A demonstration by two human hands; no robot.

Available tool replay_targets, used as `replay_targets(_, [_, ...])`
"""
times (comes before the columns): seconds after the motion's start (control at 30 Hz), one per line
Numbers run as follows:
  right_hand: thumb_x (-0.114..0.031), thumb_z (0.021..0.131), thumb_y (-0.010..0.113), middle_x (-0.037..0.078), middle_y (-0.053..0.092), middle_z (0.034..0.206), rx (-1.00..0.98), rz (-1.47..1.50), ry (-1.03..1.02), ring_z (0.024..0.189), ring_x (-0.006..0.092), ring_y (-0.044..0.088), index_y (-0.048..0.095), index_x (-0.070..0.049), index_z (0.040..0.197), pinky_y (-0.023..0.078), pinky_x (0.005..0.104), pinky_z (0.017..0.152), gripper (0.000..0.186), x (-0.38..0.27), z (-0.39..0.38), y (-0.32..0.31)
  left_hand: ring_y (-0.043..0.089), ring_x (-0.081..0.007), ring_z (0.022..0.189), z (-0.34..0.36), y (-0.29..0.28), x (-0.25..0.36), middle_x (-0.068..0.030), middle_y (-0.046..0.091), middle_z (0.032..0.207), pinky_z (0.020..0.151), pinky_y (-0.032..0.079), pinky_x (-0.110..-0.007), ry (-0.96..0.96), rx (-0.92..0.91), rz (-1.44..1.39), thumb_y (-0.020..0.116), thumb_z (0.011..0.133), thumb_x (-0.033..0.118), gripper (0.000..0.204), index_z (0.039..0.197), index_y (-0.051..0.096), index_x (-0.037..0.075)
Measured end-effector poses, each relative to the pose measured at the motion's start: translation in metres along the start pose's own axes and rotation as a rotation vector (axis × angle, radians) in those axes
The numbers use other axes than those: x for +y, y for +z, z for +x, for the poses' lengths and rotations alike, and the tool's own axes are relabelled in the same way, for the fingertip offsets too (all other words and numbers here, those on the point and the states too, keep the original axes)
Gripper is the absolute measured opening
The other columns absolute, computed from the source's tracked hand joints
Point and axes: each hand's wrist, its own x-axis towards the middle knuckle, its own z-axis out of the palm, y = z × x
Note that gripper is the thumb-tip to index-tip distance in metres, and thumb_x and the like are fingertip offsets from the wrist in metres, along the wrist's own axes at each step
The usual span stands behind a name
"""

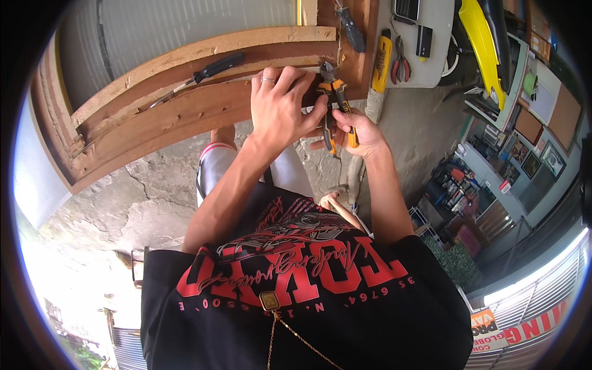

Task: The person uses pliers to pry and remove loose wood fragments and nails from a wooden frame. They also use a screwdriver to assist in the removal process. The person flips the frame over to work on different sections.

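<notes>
Orange-and-black pliers in the right hand, held over a wooden frame near its corner.

The right hand is closed around the pliers' 2 handles, which stand spread apart, with the tool's head pointing away from the person; the left hand lies just beside it on the frame, fingers half bent, and whether they pinch anything cannot be told. Left of that hand, 1 black-handled screwdriver lies along the frame; a 2nd screwdriver rests at the corner, beyond the pliers. To the right, a yellow cutter and red-handled pliers lie side by side by the grey worktop's left edge.
</notes>
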Motion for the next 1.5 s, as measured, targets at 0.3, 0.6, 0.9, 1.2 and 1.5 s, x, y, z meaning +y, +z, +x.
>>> replay_targets(0.3, [-0.017,0.089,0.054,0.017,0.059,0.073,0.286,-0.244,-0.047,0.061,0.0315,0.061,0.053,-0.004,0.073,0.049,0.042,0.053,0.021,0.006,0.001,0.044,0.051,-0.0234,0.085,-0.001,-0.002,0.002,-0.0005,0.056,0.087,0.078,0.04,-0.038,-0.038,0.0,-0.015,0.07,0.067,0.031,0.036,0.095,0.068,0.01])
replay_targets(0.6, [-0.012,0.083,0.06,0.017,0.06,0.062,0.789,-1.17,-0.139,0.053,0.0311,0.061,0.06,0.005,0.075,0.049,0.0387,0.051,0.019,0.003,-0.004,0.078,0.051,-0.0244,0.084,0.001,-0.001,0.005,-0.0023,0.055,0.087,0.077,0.041,-0.039,-0.029,0.004,-0.019,0.07,0.065,0.03,0.04,0.099,0.067,0.009])
replay_targets(0.9, [-0.008,0.078,0.065,0.023,0.058,0.071,0.698,-1.618,-0.52,0.065,0.0419,0.059,0.059,0.006,0.075,0.047,0.0457,0.06,0.016,0.026,-0.039,0.095,0.06,-0.0198,0.086,-0.014,-0.036,0.002,-0.0109,0.063,0.101,0.076,0.049,-0.032,-0.371,-0.04,-0.917,0.07,0.072,0.019,0.047,0.113,0.061,-0.001])
replay_targets(1.2, [-0.021,0.078,0.067,0.013,0.058,0.079,0.465,-2.11,-0.328,0.075,0.0345,0.06,0.064,-0.001,0.082,0.045,0.0417,0.073,0.02,0.095,-0.055,0.026,0.065,-0.0136,0.078,-0.123,-0.011,-0.001,-0.0094,0.068,0.088,0.062,0.055,-0.026,-1.088,-0.446,-0.929,0.059,0.089,0.015,0.024,0.102,0.065,-0.005])
replay_targets(1.5, [-0.04,0.077,0.07,0.016,0.055,0.055,0.35,-1.673,-0.056,0.055,0.026,0.06,0.058,0.004,0.065,0.044,0.0413,0.056,0.047,0.1,-0.005,-0.088,0.061,-0.0157,0.077,-0.147,0.115,-0.106,-0.0052,0.062,0.088,0.064,0.056,-0.033,-1.203,-0.067,-0.908,0.059,0.089,0.029,0.034,0.109,0.063,0.002])
